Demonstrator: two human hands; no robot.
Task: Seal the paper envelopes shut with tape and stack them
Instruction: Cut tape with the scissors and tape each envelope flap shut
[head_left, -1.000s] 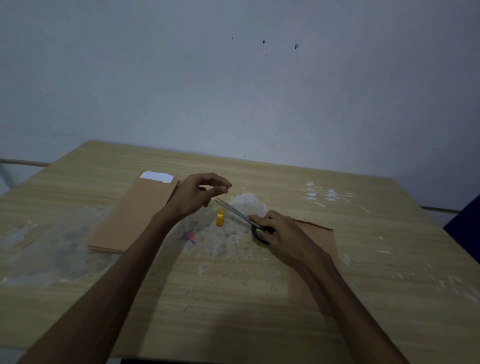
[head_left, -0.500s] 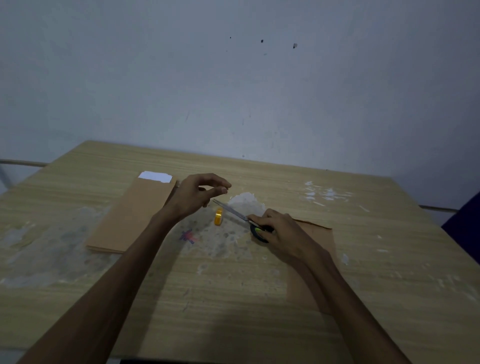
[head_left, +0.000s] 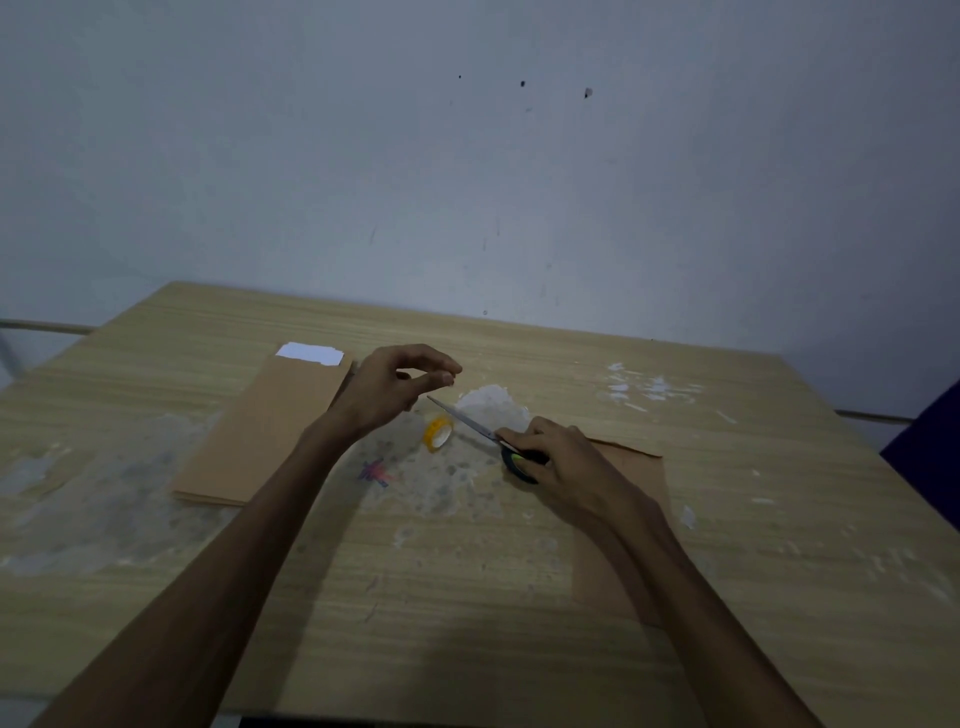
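Brown envelopes (head_left: 265, 431) stacked left of centre; left hand (head_left: 387, 387) pinching, contents unclear; right hand (head_left: 561, 457) gripping scissors (head_left: 485, 434) beside yellow tape roll (head_left: 438, 433).

You see a stained wooden table (head_left: 467, 597) against a grey wall (head_left: 467, 182) bearing 3 dark marks (head_left: 522, 83).

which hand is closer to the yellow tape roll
About even, the left marginally. The left hand hovers just above and behind the tape roll, pinching; the right hand grips the scissors just to its right.
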